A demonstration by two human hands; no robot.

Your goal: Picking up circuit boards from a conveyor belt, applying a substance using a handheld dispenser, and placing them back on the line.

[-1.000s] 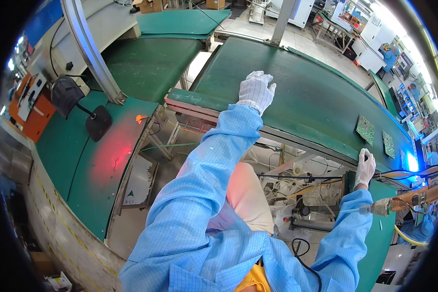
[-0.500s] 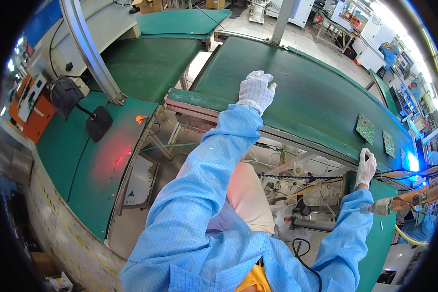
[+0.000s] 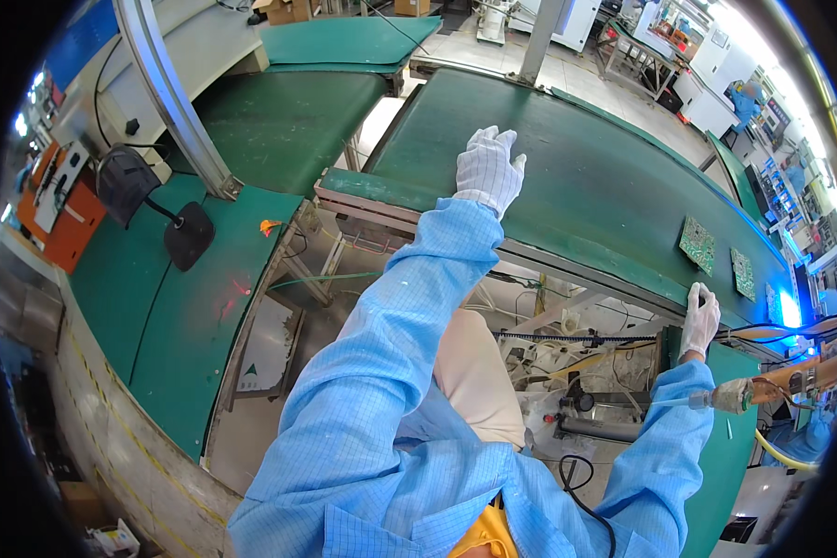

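Observation:
My left hand (image 3: 489, 169), in a white striped glove, is over the near left part of a wide green conveyor belt (image 3: 577, 177). Its fingers are partly stretched and apart, with nothing in them. Farther right, my right hand (image 3: 700, 321) is at the belt's near edge in a white glove. Its thumb and fingers curl toward each other around a dark spot; whether that is a small thing or only a gap, I cannot make out. Just beyond this hand, a green circuit board (image 3: 697, 245) lies on the belt, and a second circuit board (image 3: 742, 274) lies to its right.
A metal post (image 3: 172, 93) rises at the left beside a green-topped bench (image 3: 195, 307) with a black padded stand (image 3: 191, 237) and a small orange piece (image 3: 269, 227). At the right, a pale-tipped tool (image 3: 730, 397) hangs over my right forearm. Cables and a bright blue light (image 3: 790, 310) are nearby.
The fingers of my left hand have uncurled and spread a little over the belt. My right hand and the boards have not visibly moved. The red glow on the left bench has faded.

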